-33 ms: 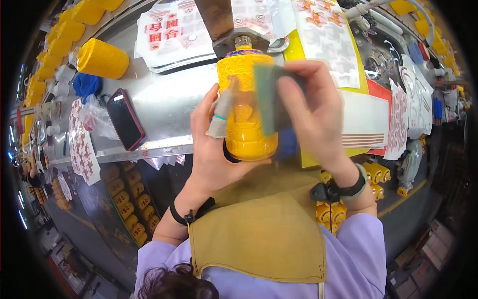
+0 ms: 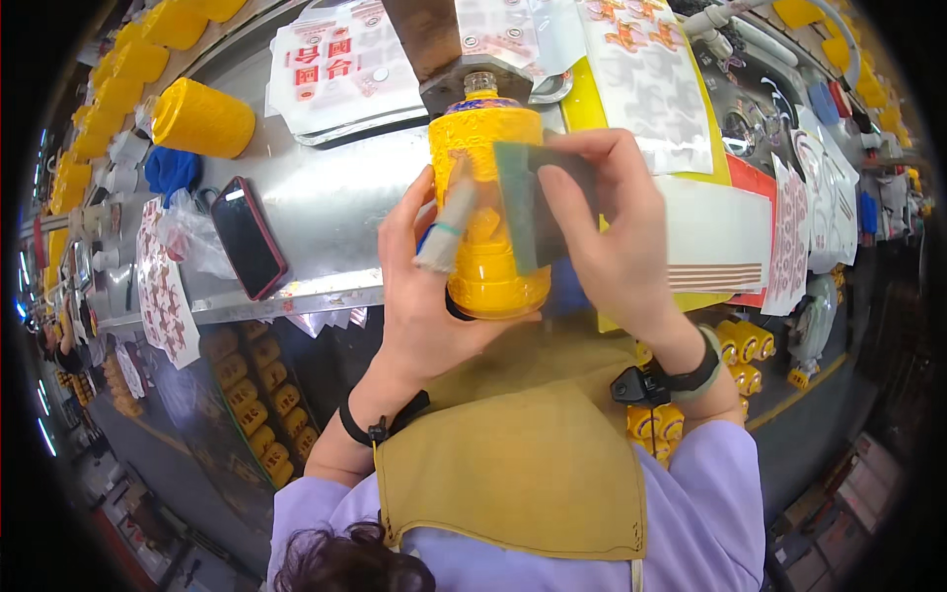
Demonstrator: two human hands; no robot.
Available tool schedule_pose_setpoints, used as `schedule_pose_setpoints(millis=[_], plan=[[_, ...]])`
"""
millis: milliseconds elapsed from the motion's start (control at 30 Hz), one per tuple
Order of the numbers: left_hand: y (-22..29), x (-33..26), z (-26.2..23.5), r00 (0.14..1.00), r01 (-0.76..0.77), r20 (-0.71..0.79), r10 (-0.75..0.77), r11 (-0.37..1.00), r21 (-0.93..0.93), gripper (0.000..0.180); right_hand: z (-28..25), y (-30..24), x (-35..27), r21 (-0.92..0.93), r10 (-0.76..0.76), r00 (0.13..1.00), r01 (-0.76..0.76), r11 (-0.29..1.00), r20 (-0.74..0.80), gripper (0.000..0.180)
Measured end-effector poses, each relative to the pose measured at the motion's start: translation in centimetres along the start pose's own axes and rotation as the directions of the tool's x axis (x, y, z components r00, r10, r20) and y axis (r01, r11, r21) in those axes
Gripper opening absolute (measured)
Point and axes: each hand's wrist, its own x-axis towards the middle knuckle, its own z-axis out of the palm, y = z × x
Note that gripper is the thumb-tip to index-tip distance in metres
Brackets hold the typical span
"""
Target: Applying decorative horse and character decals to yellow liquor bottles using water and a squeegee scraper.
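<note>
A yellow embossed bottle (image 2: 493,281) lies with its clear glass neck toward a dark metal bracket (image 2: 434,44) and its base toward me. My left hand (image 2: 419,306) is wrapped round its left side and base; one finger wears a pale grey cover (image 2: 449,227). In my right hand (image 2: 621,242), a flat dark green scraper (image 2: 516,207) is pinched between thumb and fingers. The scraper's edge overlaps the bottle's right side; whether it touches is unclear. A brownish mark shows on the bottle near the covered finger.
On the metal bench lie a phone (image 2: 247,237), a yellow jar-like container (image 2: 202,118) and a blue cloth (image 2: 172,169). Printed sheets (image 2: 340,74) cover the back; more sheets (image 2: 715,237) lie at right. Yellow bottles (image 2: 258,400) stand in rows below the bench.
My right hand and the scraper have shifted slightly left and down along the bottle. The covered finger of my left hand has moved slightly. The bottle stays nearly in place.
</note>
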Motion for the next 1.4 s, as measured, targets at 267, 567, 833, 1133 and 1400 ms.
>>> schedule_pose_setpoints(millis=[267,567,833,1133,1400], plan=[[2.0,0.7,-1.2,0.993,-0.044,0.119,0.003,0.939,0.341,0.103,-2.3,2.6,0.4,-0.102,0.057,0.989,-0.072,0.992,-0.139,0.017],[2.8,0.6,0.6,0.997,-0.052,0.067,0.023,0.882,0.469,0.085,-1.3,0.9,0.2,-0.025,0.035,0.987,-0.04,0.999,-0.157,0.018],[-1.0,-1.7,1.3,0.989,0.126,-0.081,-0.124,0.992,0.011,0.106,-2.0,0.7,2.7,-0.367,-0.215,0.976,0.213,0.906,0.035,0.016],[-0.4,-2.4,1.1,0.981,0.176,-0.085,-0.175,0.984,0.002,0.103,0.2,-1.8,5.2,-0.515,-0.59,0.755,0.64,0.57,0.285,0.026],[0.9,-0.6,1.2,0.998,0.05,0.035,-0.056,0.988,0.143,0.105,-2.8,-0.2,5.9,-0.526,-0.575,0.805,0.557,0.643,0.149,0.018]])
